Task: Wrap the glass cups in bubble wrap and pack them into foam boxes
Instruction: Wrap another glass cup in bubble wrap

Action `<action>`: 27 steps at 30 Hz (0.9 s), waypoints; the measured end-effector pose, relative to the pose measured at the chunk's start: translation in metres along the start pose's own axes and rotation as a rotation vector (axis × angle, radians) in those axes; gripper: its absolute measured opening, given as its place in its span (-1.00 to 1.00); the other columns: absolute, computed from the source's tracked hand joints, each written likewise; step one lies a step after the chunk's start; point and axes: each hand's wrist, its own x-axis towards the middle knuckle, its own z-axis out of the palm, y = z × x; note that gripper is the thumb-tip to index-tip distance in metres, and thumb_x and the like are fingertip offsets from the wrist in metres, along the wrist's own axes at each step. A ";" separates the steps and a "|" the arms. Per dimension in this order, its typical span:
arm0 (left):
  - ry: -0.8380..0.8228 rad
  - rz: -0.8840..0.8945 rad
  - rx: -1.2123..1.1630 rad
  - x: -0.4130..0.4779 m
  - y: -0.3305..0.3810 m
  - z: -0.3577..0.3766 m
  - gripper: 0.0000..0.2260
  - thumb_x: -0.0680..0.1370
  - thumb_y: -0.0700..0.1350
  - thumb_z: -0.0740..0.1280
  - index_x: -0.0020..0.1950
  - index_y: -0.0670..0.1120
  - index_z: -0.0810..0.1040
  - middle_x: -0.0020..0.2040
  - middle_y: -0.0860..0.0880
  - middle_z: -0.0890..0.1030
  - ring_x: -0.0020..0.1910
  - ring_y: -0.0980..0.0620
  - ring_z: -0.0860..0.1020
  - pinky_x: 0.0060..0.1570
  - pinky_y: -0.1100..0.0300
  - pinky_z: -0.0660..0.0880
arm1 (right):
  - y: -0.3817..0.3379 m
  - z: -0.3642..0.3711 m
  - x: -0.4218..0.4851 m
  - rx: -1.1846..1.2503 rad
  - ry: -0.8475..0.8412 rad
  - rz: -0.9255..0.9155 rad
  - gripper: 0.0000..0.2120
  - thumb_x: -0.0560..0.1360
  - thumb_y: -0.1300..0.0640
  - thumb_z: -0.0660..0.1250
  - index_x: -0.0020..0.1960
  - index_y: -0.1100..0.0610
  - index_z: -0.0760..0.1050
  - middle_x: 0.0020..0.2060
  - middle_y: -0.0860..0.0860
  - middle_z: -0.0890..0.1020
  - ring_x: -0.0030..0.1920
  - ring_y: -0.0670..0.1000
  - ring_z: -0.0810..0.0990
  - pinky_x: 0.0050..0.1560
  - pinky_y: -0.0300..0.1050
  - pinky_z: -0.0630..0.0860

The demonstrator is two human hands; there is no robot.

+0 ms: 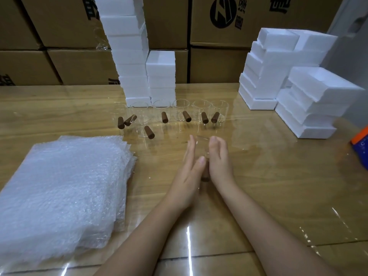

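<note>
A clear glass cup point(201, 145) with a brown wooden handle sits between my two hands at the table's middle. My left hand point(189, 174) presses its left side with straight fingers. My right hand point(219, 162) presses its right side, fingers straight too. The cup's handle point(205, 176) points toward me and is mostly hidden between my palms. Several more glass cups with brown handles point(165, 116) stand in a row farther back. A thick stack of bubble wrap sheets point(63, 192) lies at the left.
White foam boxes are stacked in a tall column point(129, 56) behind the cups and in piles point(288, 80) at the right. Cardboard cartons point(59, 36) line the back. An orange and blue object point(361, 148) lies at the right edge of the wooden table point(278, 186).
</note>
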 end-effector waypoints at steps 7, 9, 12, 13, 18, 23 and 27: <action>0.002 0.068 0.066 0.001 -0.006 -0.001 -0.39 0.57 0.20 -0.02 0.55 -0.05 -0.03 0.56 0.13 -0.01 0.49 0.32 -0.05 0.45 0.38 -0.08 | -0.005 -0.006 0.004 0.067 0.022 0.057 -0.63 0.63 -0.08 0.05 0.23 0.14 0.44 -0.14 -0.10 0.56 -0.07 -0.04 0.53 0.03 -0.09 0.45; 0.021 0.046 0.044 0.002 -0.008 -0.002 -0.36 0.54 0.24 -0.03 0.55 -0.04 -0.02 0.55 0.13 0.02 0.48 0.34 -0.03 0.43 0.42 -0.06 | -0.007 -0.005 0.002 0.063 0.002 0.023 -0.67 0.62 -0.11 0.07 0.18 0.08 0.43 -0.17 -0.13 0.53 -0.10 -0.04 0.52 -0.01 -0.14 0.42; 0.054 0.010 -0.011 0.005 -0.010 -0.006 -0.29 0.49 0.30 -0.03 0.55 -0.04 0.02 0.53 0.16 0.07 0.47 0.35 0.02 0.43 0.43 -0.04 | -0.009 -0.003 -0.003 0.054 -0.048 -0.036 -0.64 0.50 -0.26 0.06 0.11 -0.04 0.38 -0.18 -0.17 0.50 -0.14 -0.10 0.50 -0.06 -0.20 0.40; 0.066 -0.004 -0.029 0.006 -0.010 -0.007 -0.27 0.47 0.32 -0.02 0.55 -0.04 0.03 0.52 0.16 0.08 0.47 0.35 0.03 0.41 0.45 -0.03 | -0.009 -0.002 -0.005 0.047 -0.067 -0.061 -0.62 0.47 -0.30 0.05 0.10 -0.07 0.37 -0.18 -0.17 0.49 -0.15 -0.11 0.49 -0.06 -0.18 0.41; 0.148 -0.059 -0.127 0.009 -0.006 -0.016 -0.08 0.36 0.47 0.07 0.55 -0.07 0.06 0.52 0.11 0.11 0.48 0.27 0.07 0.26 0.63 0.04 | -0.003 0.010 -0.014 -0.007 -0.161 -0.131 -0.64 0.40 -0.37 0.00 0.01 -0.19 0.34 -0.13 -0.15 0.49 -0.11 -0.09 0.48 -0.04 -0.11 0.44; 0.150 0.013 -0.069 0.008 -0.003 -0.017 0.11 0.22 0.63 0.03 0.56 -0.06 0.00 0.55 0.07 0.02 0.51 0.25 -0.02 0.34 0.54 -0.03 | 0.001 0.014 -0.014 -0.039 -0.175 -0.054 -0.54 0.35 -0.40 -0.04 0.03 -0.14 0.37 -0.18 -0.18 0.53 -0.12 -0.10 0.53 -0.05 -0.12 0.44; 0.073 0.057 0.010 0.005 -0.001 -0.011 0.08 0.26 0.61 -0.01 0.55 -0.06 -0.11 0.56 0.07 -0.11 0.52 0.22 -0.13 0.46 0.32 -0.12 | 0.004 0.012 -0.011 0.011 -0.137 0.020 -0.59 0.45 -0.29 0.02 0.01 -0.03 0.44 -0.14 -0.14 0.58 -0.10 -0.25 0.55 0.03 -0.10 0.47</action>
